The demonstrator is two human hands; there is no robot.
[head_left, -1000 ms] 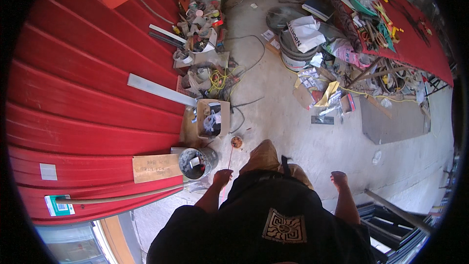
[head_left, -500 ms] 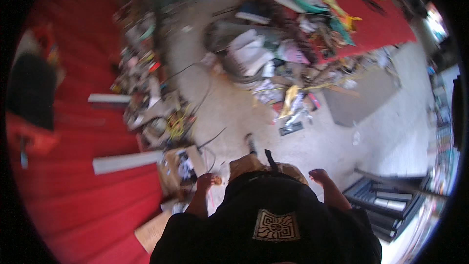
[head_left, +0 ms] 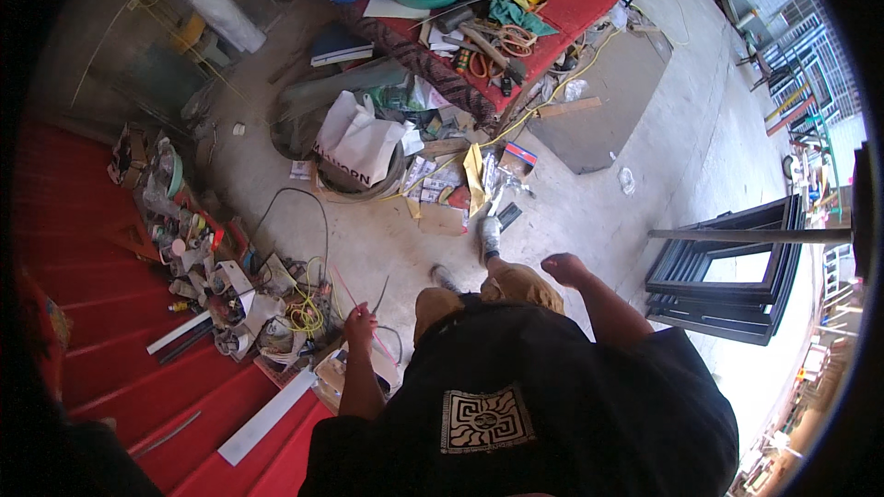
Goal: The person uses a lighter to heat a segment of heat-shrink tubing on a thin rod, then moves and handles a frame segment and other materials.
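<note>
The left hand [head_left: 360, 321] pinches a thin pink stick [head_left: 343, 284], slanting near the tangled yellow cord [head_left: 307, 315], which could snag it; whether the right hand [head_left: 564, 269] is curled I can't tell; the front shoe [head_left: 491, 238] might slip on that dark strip [head_left: 508, 214] beside it

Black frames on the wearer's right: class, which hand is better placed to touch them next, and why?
Probably the right hand: it is nearer the black frames, with nothing visible in it. The left hand is farther off and appears to hold a thin pink rod.
</note>
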